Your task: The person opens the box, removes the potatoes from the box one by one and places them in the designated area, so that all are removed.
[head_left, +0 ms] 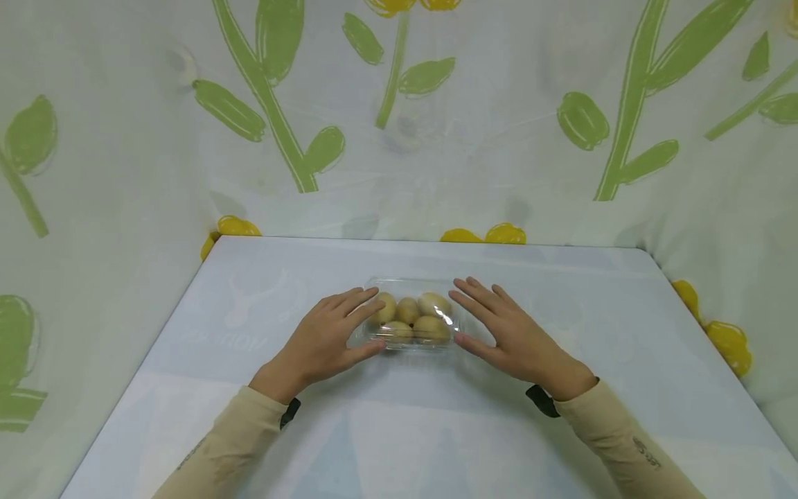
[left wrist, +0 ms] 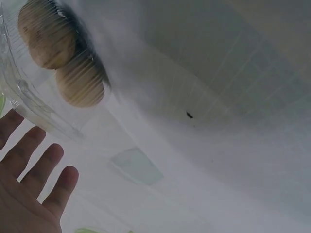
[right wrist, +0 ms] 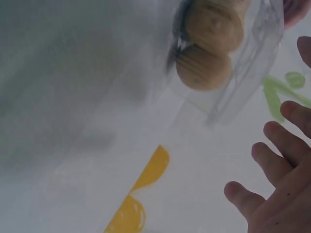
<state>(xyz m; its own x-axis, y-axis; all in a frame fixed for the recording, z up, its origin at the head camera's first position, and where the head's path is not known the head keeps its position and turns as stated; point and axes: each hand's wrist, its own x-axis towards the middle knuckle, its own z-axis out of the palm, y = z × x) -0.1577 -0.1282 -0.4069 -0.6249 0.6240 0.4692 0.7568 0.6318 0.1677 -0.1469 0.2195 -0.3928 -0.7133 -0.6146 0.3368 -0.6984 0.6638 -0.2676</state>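
Observation:
A clear plastic clamshell box (head_left: 411, 283) sits on the table in the middle of the head view. Inside lie several egg-shaped, yellow-brown pieces of produce (head_left: 431, 327); their exact kind I cannot tell. My left hand (head_left: 327, 336) is at the box's left end, fingers spread and overlapping its edge in the head view. At the opposite end is my right hand (head_left: 514, 336), fingers extended and apart, the thumb tip right at the box's corner. Both wrist views show the brown produce through the ribbed plastic, with straight fingers beside it.
The white table (head_left: 399, 423) bears faint blue printed shapes. A pale cloth (head_left: 499, 159) with green leaves and yellow flowers hangs behind it and along both sides. Beige sleeves (head_left: 233, 433) cover both forearms, with a dark band (head_left: 542, 400) at the right wrist.

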